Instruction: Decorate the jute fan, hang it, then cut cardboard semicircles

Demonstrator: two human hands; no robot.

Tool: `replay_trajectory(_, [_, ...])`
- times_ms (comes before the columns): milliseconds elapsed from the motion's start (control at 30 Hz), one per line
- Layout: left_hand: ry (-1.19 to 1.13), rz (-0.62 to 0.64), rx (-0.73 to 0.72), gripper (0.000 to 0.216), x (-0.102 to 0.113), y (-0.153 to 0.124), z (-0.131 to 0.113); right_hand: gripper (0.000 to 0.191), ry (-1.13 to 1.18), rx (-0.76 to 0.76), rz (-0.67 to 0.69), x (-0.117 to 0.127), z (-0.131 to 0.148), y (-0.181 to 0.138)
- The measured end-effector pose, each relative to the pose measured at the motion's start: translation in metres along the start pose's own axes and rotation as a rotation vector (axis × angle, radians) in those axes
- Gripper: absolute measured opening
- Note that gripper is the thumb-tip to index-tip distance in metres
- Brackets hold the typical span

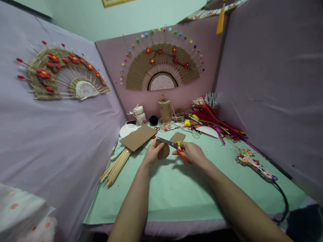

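My left hand point(152, 153) is closed on a brown cardboard piece point(166, 150) with a rounded lower edge, held just above the green table cover point(176, 191). My right hand point(192, 153) grips orange-handled scissors point(174, 145). Their dark blades point left and cross the cardboard. A further flap of the same cardboard point(178, 136) sticks up behind the blades.
A larger cardboard sheet point(138, 137) and a bundle of bamboo skewers point(116, 166) lie to the left. A white paper disc point(128, 130), twine spool point(164, 107), red pipe cleaners point(214, 119) and small craft items crowd the back. A patterned glue gun point(254, 164) lies on the right. Decorated fans hang on the walls.
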State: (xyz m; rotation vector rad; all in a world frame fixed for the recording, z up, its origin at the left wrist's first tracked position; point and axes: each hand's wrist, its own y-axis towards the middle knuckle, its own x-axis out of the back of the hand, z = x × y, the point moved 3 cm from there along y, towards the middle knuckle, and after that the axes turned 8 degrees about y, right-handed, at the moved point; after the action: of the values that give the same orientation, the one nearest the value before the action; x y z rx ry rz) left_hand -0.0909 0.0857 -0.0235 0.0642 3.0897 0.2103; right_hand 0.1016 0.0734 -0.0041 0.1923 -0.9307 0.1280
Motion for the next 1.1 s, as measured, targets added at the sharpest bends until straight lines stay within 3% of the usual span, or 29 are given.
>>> replay_trajectory(200, [0.013,-0.025,-0.033,0.036,0.001,0.000,-0.002,0.031,0.273,0.003,-0.013,-0.006,-0.011,0.010])
replay_trajectory(367, [0.054,-0.016,-0.089,0.026,0.003,0.002,-0.004,0.041,0.151,0.143,0.013,-0.005,-0.005,0.007])
replay_trajectory(500, [0.071,-0.003,-0.072,0.026,0.004,0.003,-0.002,0.040,0.074,0.169,-0.008,-0.003,-0.002,0.005])
replay_trajectory(1100, [0.048,0.052,-0.042,0.032,0.001,0.002,0.003,0.045,-0.062,0.036,0.044,0.005,0.002,-0.003])
